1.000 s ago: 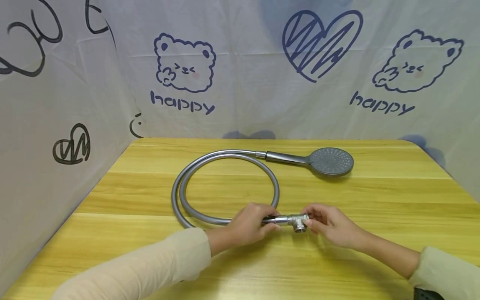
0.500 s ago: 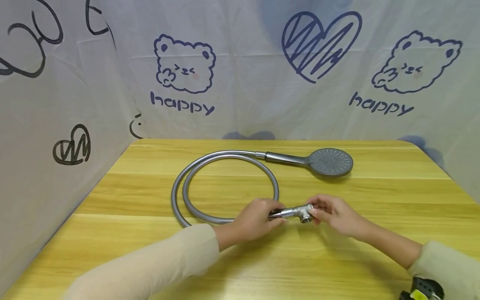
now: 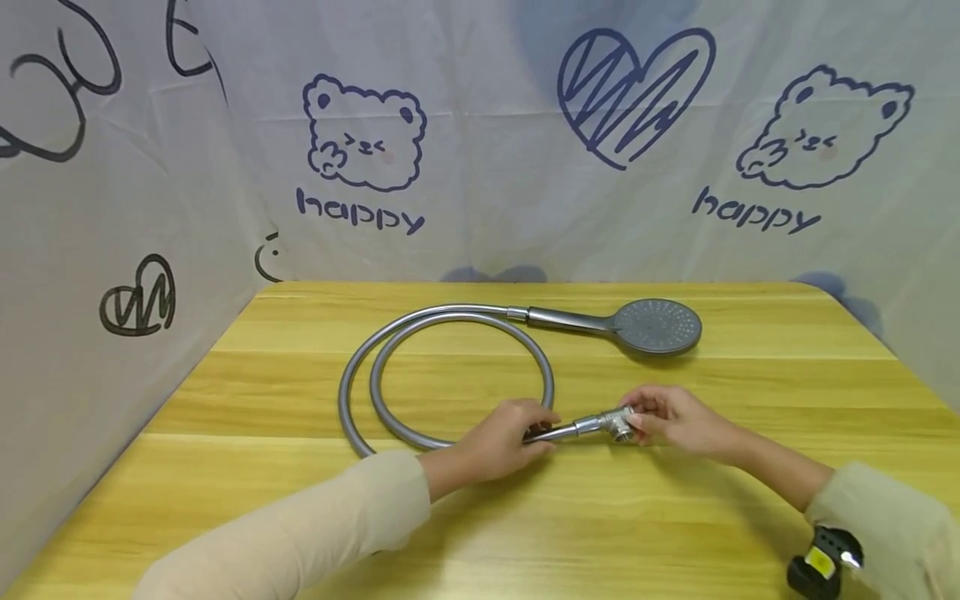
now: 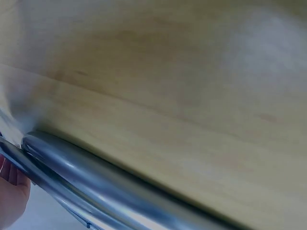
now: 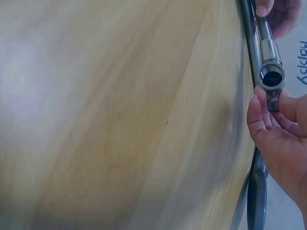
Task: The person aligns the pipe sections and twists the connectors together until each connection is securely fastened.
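A grey shower hose (image 3: 345,400) lies looped on the table. My left hand (image 3: 487,442) grips it a short way behind its chrome end nut (image 3: 588,425). Joined to that nut is a silver T-shaped pipe fitting (image 3: 620,423), whose far end my right hand (image 3: 682,423) pinches between thumb and fingers. In the right wrist view, the round side opening of the T fitting (image 5: 271,76) faces the camera, with threads at its lower end. The hose's other end runs into the handle of a grey hand shower (image 3: 657,327), lying spray face up behind my right hand.
The wood-grain table (image 3: 300,517) reaches back to a white cloth backdrop (image 3: 480,192) with drawn bears and hearts. A second cloth (image 3: 67,400) hangs along the left side. A dark wrist device (image 3: 821,558) hangs at my right sleeve.
My right hand and the T fitting have moved right and slightly away from me. More of the hose end now shows between my left hand and the fitting.
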`<action>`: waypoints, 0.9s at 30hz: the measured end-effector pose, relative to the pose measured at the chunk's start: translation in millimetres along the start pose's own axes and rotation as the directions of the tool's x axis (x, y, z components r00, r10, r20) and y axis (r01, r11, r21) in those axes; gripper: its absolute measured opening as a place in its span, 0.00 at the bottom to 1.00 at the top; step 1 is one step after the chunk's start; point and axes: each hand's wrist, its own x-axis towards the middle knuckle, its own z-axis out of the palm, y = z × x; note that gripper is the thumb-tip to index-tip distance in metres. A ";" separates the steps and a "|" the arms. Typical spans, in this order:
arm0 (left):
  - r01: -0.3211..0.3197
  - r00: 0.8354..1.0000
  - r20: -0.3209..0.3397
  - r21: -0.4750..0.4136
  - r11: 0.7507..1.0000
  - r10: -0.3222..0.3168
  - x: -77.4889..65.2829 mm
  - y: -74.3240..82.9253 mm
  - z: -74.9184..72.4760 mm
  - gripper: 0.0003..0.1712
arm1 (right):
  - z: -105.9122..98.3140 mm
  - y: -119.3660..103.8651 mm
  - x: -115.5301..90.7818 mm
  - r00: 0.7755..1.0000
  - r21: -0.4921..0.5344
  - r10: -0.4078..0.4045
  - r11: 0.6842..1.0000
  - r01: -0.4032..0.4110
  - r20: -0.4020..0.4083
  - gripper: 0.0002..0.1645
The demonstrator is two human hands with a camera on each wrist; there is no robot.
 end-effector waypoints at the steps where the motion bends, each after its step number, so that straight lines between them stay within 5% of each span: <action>1: 0.003 1.000 0.004 0.002 1.000 -0.003 -0.6 -0.5 -0.5 0.12 | -0.9 1.4 0.7 1.000 0.000 0.002 1.000 -0.002 0.007 0.15; 11: 0.027 0.998 0.047 0.050 0.998 -0.029 -0.4 -1.6 -1.6 0.11 | -3.9 11.0 5.2 0.996 -0.010 -0.025 1.000 0.026 0.081 0.15; 27: 0.037 0.996 0.077 0.059 0.998 -0.042 -1.7 -3.6 -4.6 0.13 | -1.3 11.0 10.5 0.994 -0.030 0.055 0.998 -0.053 0.093 0.17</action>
